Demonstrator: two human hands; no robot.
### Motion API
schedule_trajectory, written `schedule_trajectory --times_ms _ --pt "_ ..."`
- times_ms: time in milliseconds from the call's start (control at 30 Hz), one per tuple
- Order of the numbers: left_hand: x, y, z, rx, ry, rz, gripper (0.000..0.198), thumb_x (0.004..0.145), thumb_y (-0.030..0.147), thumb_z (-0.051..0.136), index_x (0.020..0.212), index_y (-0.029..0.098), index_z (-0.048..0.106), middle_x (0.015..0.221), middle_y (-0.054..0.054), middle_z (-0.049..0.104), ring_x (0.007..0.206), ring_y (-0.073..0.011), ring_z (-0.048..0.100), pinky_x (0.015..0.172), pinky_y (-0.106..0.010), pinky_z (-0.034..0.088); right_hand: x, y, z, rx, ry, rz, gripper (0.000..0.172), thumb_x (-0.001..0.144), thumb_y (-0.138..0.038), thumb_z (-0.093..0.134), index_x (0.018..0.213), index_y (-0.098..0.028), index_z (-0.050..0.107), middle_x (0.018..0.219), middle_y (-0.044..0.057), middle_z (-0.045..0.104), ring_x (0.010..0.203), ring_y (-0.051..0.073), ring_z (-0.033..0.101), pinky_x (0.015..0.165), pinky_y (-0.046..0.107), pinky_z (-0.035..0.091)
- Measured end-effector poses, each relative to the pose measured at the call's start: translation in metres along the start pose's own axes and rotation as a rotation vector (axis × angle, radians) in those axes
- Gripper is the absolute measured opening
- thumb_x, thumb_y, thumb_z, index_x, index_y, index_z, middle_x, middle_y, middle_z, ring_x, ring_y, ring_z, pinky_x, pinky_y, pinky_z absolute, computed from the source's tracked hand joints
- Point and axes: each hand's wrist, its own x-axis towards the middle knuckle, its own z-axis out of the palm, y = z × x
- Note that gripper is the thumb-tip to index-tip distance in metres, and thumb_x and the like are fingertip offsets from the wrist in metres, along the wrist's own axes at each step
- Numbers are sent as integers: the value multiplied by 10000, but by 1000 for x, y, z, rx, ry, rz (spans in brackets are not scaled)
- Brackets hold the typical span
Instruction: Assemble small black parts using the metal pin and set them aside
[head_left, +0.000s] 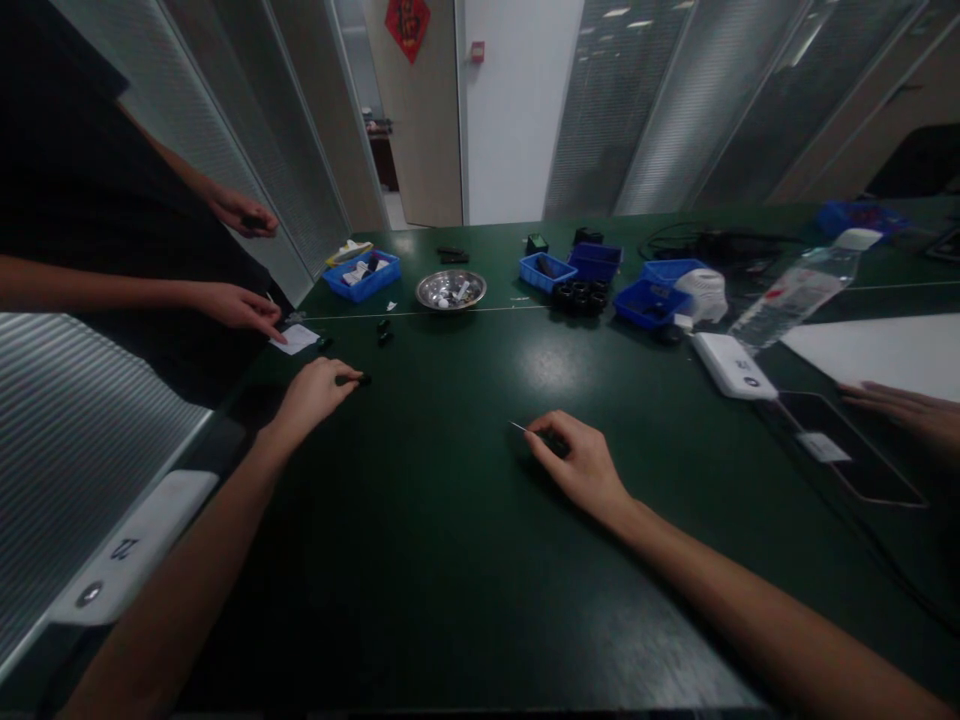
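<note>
My left hand (315, 392) pinches a small dark piece (364, 379) just above the green table (435, 480), left of centre. Two small black parts (385, 332) lie beyond it, near a white paper slip (297, 339). My right hand (574, 455) is closed around a tool with a thin metal tip (517, 426), which points left. The tool's dark handle is mostly hidden by the fingers. A wide gap separates my two hands.
A metal bowl (451, 290) and a blue tray (363, 276) stand at the back. Blue bins (651, 302), a bottle (802, 290), a white power bank (733, 366) and a phone (851, 450) are at the right. Another person's hand (238, 308) touches the slip; another hand (904, 410) rests far right.
</note>
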Motion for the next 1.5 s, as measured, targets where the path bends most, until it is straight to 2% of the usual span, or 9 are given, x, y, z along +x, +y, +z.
schedule_trajectory --times_ms 100,233,300,367,467,800,1100,1500 --pt "-5 55 12 -116 -81 127 312 966 358 626 1238 249 733 1255 -59 688 1124 -232 595 959 -356 463 1 1 0 -7 -29 9 190 1006 -373 582 1013 -222 697 966 50 715 827 193 663 711 310 515" --pt "-24 128 38 -409 -193 302 291 981 381 620 1227 269 726 1234 -56 685 1092 -214 620 916 -354 501 0 2 1 -16 -88 -20 219 1013 -403 580 1068 -233 706 1017 57 724 855 194 676 696 296 530" --pt "-35 152 51 -499 -209 369 258 976 355 639 1196 260 735 1205 -55 693 1076 -208 624 920 -355 505 0 1 2 -10 -128 -53 234 1022 -417 572 1087 -241 711 1032 52 728 858 190 681 707 294 535" --pt "-42 166 61 -553 -198 426 237 974 326 648 1181 249 735 1189 -58 697 1089 -211 619 944 -370 503 -1 -2 2 -7 -173 -85 242 1033 -421 560 1101 -246 714 1033 44 731 850 183 684 730 298 538" --pt "-47 171 67 -582 -175 459 243 977 309 649 1199 241 721 1189 -67 697 1105 -221 613 965 -397 506 -1 -4 2 -38 -207 -121 238 1038 -412 557 1114 -250 713 1024 39 730 823 173 679 721 292 530" --pt "-47 169 66 -557 -164 495 207 968 283 670 1160 237 731 1160 -53 707 1129 -214 603 995 -390 484 -2 -5 6 -132 -228 -160 163 992 -335 604 1102 -261 700 995 27 697 817 170 653 732 287 503" --pt "-48 169 63 -562 -165 575 265 995 246 626 1243 253 719 1184 -65 704 1121 -212 603 989 -401 490 0 -8 6 -159 -259 -188 198 1021 -341 555 1127 -254 698 1009 41 694 844 179 652 719 290 498" --pt "-50 167 64 -515 -155 608 297 1018 273 591 1288 271 716 1141 -76 699 1057 -209 607 939 -387 501 -1 -8 6 -167 -253 -203 209 1039 -341 524 1128 -249 689 1013 46 690 840 180 651 723 298 503"
